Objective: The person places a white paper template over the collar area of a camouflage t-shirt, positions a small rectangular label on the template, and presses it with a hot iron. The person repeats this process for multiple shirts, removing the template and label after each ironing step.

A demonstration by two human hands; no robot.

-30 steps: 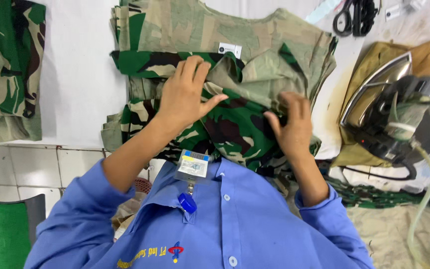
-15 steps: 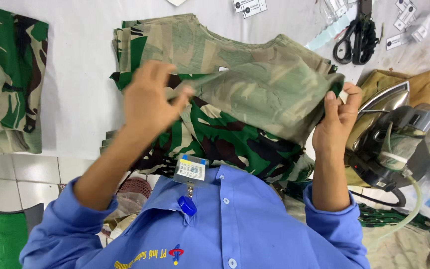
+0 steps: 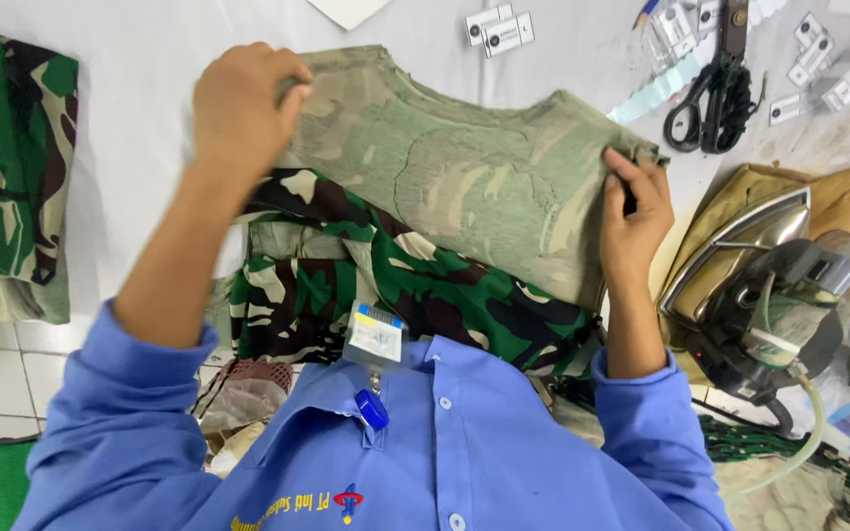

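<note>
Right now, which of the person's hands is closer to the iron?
Right. The right hand grips the camouflage garment's edge just beside the iron; the left hand holds the opposite edge, far across.

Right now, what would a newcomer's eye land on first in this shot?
The camouflage garment spread across the middle of the white table, its pale inner side up, with the left hand gripping its far left corner and the right hand pinching its right edge. Next, the steam iron resting at the right, below black scissors.
</note>
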